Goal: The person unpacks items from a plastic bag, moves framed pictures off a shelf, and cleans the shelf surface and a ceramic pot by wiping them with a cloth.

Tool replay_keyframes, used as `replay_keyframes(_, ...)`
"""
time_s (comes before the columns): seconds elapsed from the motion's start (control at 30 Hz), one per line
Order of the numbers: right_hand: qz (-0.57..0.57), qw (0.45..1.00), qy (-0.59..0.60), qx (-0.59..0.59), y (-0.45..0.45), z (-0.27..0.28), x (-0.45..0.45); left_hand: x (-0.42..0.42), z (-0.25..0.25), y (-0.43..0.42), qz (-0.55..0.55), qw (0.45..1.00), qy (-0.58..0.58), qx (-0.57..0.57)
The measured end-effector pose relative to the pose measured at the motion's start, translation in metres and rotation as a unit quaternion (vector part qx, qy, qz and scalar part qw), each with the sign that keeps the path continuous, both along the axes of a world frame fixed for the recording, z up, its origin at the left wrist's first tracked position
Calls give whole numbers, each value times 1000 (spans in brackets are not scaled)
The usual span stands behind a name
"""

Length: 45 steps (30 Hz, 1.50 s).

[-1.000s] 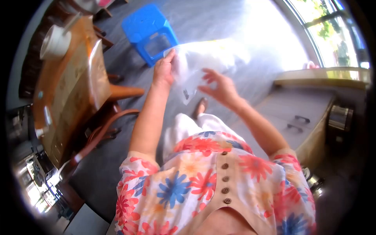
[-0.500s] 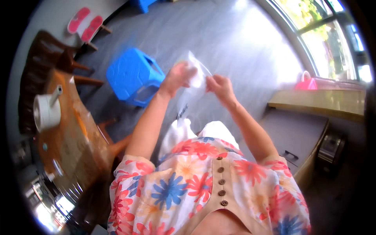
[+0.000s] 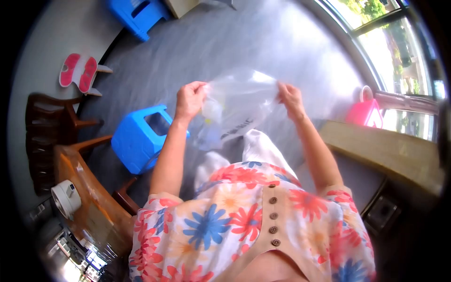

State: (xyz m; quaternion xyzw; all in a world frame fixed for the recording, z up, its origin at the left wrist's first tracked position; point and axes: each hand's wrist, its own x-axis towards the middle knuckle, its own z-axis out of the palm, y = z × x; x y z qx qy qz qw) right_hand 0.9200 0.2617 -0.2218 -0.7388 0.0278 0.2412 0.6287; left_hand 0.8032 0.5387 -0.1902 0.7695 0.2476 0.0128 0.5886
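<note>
White vessel [image 3: 65,201]: stood on the wooden table [image 3: 89,185], well apart from the hands.
Blue stool [image 3: 134,144]: stood on the grey floor beyond the left forearm, partly hidden by it.
Left hand [image 3: 190,100]: fingers closed in a pinch on the left upper edge of the bag.
Clear plastic bag [image 3: 249,98]: hung spread between both hands, above the floor [image 3: 183,51]; dark lettering [image 3: 238,128] showed low down. A pale, bunched patch lay near the left hand; whether inside the bag or a fold of it, could not be told.
Right hand [image 3: 292,101]: fingers closed on the right upper edge, about level with the left.
Handling of film: thin and slippery, by its look; it seemed to call for equal, gentle tension, pinches near the edge and no sharp tug.
Pink container [image 3: 364,113]: sat by the window, beyond the right hand.
</note>
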Motion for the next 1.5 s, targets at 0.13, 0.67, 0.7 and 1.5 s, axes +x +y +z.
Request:
replay_keyframes(0.13, 37, 998, -28, -45, -6, 6, 79, 69, 6, -7, 43, 996, -43, 66)
replay_keyframes(0.67, 135, 967, 11, -215, -37, -33, 353, 355, -10, -5, 6, 994, -15, 108)
replay_keyframes(0.7, 134, 970, 49, -196, -45, -23, 361, 374, -15, -4, 2, 994, -18, 109)
replay_keyframes(1.5, 746, 600, 68, -282, -94, -28, 827, 690, -148, -30, 328, 927, 123, 133)
